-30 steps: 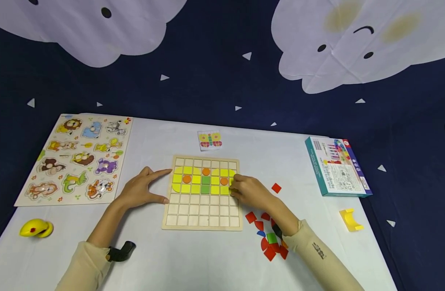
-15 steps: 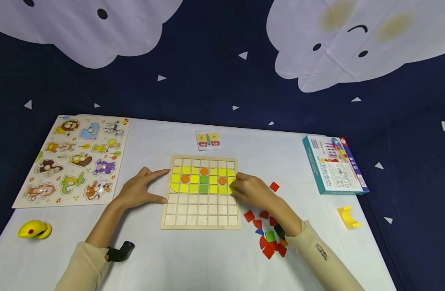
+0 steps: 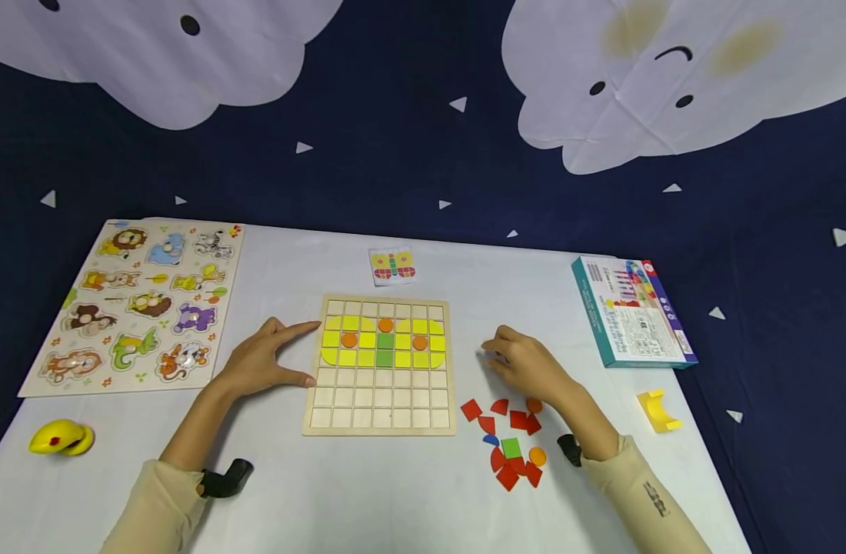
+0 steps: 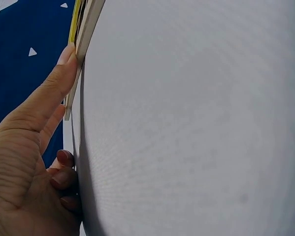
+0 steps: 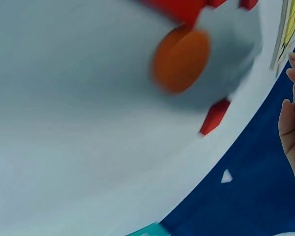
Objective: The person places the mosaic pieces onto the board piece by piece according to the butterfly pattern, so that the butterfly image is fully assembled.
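1. Spreading my left hand (image 3: pixel 267 358) beside the wooden board (image 3: pixel 381 398), I touch its left edge with thumb and forefinger, gripping nothing; the board lies flat on the white cloth (image 3: pixel 278 462).
2. My right hand (image 3: pixel 530 365) is between the board and the teal box (image 3: pixel 637 315), its fingers loosely bent, and I see nothing held in it.
3. The board looks light and stiff, so I expect a nudge to slide it; its outer rim seems the surest hold.
4. The yellow pieces (image 3: pixel 331 338) sit in the board's upper half; thin and smooth, they probably give fingertips little to catch.
5. The red pieces (image 3: pixel 507 478) lie loose right of the board, near an orange disc (image 3: pixel 537 456); I judge them hard, light and rather slippery, best pinched by opposite edges.
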Available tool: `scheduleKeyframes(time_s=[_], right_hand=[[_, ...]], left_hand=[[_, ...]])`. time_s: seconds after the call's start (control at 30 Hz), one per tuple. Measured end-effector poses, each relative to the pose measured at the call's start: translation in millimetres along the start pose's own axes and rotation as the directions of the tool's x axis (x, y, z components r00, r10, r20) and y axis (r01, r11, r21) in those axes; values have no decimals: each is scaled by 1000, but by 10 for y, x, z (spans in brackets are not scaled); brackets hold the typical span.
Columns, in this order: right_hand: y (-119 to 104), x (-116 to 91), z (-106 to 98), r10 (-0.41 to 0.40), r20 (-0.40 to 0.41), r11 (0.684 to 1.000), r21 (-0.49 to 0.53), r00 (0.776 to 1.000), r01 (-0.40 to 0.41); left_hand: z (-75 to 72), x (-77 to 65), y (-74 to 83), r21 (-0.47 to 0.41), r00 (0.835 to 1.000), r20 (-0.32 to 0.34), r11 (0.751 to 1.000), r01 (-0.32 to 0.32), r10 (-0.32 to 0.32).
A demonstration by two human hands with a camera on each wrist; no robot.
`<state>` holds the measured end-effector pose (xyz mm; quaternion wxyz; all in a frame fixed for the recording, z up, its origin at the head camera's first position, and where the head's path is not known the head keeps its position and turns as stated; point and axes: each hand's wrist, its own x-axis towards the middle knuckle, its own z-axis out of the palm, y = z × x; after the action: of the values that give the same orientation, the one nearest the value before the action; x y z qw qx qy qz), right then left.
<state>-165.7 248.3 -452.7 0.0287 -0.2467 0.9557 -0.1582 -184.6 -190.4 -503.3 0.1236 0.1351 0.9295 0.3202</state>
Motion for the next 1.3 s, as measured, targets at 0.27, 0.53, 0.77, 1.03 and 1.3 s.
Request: scheduleKeyframes(time_s=[0.27,0.53,0.77,1.03,1.3], right_hand=[[298,-182,-39,87,2,996,-1,996,-87],[478,-258,-17,123,20,992,-1,992,-123],[525,-279,4,113,7,994,-14,994,-113],[512,-291,-11,117,6,993,-9,993,-117],[399,-366,5,121,29,992,36,992,-122]], left_hand=[[-7,-9,10,-4,1000,2,1000,2,-2],[2,-18,20,-8,1000,4,1000,6,-6],[8,-22,22,-8,1000,3,1000,4,-4],[-7,-19,38,-12,1000,0,1000,5,-5],[-3,-14,20,-1,1000,-1,1000,11,-11]])
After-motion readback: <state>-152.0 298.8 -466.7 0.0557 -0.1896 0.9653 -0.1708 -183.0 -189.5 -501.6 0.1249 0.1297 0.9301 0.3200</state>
